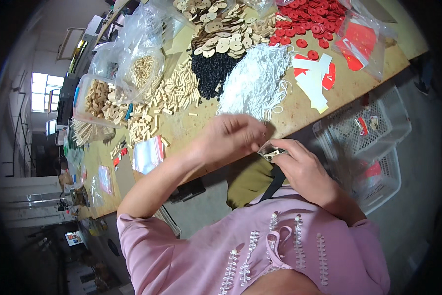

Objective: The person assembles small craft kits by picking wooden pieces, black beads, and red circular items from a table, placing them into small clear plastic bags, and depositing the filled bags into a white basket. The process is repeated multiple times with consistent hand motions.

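My right hand [302, 164] grips a small clear plastic bag [269, 151] just off the table's near edge; small pale wooden pieces and something dark show inside it. Close to the bag's mouth, my left hand [233, 133] has its fingers curled together, slightly blurred, and whatever they may hold is hidden. Beyond the left hand lies a heap of white elastic cords [255, 76]. Beside that heap are a pile of small black parts [211, 73] and many small wooden sticks [179, 88].
Farther back are round wooden discs [221, 37] and red discs [312, 19]. White paper strips [312, 81] lie on red cards. A clear tub [95, 101] of wooden blocks stands left. Flat plastic bags [148, 153] lie near my left arm. Plastic crates [368, 137] stand below right.
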{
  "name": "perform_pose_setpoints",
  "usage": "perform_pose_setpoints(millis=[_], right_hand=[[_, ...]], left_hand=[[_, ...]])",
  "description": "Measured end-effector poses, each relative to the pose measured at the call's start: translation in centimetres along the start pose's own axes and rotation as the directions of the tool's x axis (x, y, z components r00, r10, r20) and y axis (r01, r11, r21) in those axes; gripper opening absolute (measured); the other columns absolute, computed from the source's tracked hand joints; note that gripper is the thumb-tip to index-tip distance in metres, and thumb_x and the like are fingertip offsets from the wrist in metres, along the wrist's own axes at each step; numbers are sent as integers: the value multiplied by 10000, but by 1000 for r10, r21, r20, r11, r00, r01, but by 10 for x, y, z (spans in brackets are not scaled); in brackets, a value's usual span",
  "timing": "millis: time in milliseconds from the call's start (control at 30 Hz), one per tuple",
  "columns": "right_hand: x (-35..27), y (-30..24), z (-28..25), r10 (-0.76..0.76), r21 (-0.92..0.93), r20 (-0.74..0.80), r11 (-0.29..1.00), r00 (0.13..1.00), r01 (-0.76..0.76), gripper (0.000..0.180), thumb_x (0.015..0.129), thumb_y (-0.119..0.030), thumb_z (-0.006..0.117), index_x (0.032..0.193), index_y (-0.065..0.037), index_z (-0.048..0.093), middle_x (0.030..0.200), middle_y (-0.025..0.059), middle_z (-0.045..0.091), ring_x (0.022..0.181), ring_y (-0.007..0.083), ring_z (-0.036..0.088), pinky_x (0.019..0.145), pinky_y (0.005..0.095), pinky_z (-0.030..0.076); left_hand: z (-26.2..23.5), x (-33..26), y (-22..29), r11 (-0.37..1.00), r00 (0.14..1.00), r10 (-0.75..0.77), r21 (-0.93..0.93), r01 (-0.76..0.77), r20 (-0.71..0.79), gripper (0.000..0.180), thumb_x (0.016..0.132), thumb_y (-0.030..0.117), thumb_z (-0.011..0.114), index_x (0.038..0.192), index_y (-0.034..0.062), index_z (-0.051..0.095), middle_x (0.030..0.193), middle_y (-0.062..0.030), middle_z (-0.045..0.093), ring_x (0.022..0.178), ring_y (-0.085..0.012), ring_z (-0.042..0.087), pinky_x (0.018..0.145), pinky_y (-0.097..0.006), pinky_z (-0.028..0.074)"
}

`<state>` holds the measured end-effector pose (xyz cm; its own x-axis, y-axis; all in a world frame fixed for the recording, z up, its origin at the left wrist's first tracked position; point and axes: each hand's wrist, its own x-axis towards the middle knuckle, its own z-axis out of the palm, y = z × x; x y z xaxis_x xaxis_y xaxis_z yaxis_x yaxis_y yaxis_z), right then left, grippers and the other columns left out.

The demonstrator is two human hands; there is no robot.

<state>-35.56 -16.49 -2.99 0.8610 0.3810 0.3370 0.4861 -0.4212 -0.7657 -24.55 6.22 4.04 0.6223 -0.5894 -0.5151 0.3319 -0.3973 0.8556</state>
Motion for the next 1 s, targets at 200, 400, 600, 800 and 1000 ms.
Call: perform_pose_setpoints(millis=[200, 400, 600, 800, 1000], right_hand=[[1, 9, -9, 18, -4, -37, 1000, 999, -19, 140, 873, 17, 620, 1006, 28, 661, 1269, 201, 615, 1163, 391, 634, 979, 464, 533], [0, 14, -22, 36, -66, -72, 997, 997, -40, 123, 868, 23, 641, 986, 19, 674, 1203, 178, 645, 1111, 380, 652, 934, 446, 550], [3, 19, -39, 74, 15, -153, 997, 985, -73, 165, 832, 67, 727, 987, 19, 701, 1165, 173, 667, 1040, 348, 682, 874, 401, 565], [17, 12, -66, 162, 144, -155, 980, 974, -140, 148, 860, 83, 726, 992, 18, 715, 1193, 171, 668, 1035, 307, 694, 854, 370, 571], [13, 14, -74, 165, 159, -169, 978, 972, -139, 155, 852, 79, 740, 986, 7, 715, 1219, 170, 675, 1035, 299, 706, 847, 356, 576]], left_hand=[[-113, 99, 14, 406, 602, 743, 912, -58, -293, 259, 915, 18, 735, 1168, 75, 749, 1036, -120, 699, 828, -208, 677, 725, -340, 559], [-136, 145, 11, 234, 560, 805, 972, 1, -194, 215, 937, 127, 741, 1144, 67, 754, 1067, -135, 712, 849, -322, 709, 766, -398, 571], [-119, 130, 17, 458, 449, 806, 887, -58, -386, 172, 1009, 131, 682, 1101, 0, 743, 981, -113, 749, 789, -188, 702, 719, -311, 559], [30, 56, 46, 551, 672, 740, 608, -572, -38, 82, 939, 65, 722, 1003, 14, 731, 921, -99, 752, 782, -182, 722, 696, -315, 565], [34, 75, 43, 371, 604, 771, 627, -685, 204, 116, 913, 83, 739, 1019, 36, 732, 946, -132, 709, 808, -308, 712, 704, -381, 576]])
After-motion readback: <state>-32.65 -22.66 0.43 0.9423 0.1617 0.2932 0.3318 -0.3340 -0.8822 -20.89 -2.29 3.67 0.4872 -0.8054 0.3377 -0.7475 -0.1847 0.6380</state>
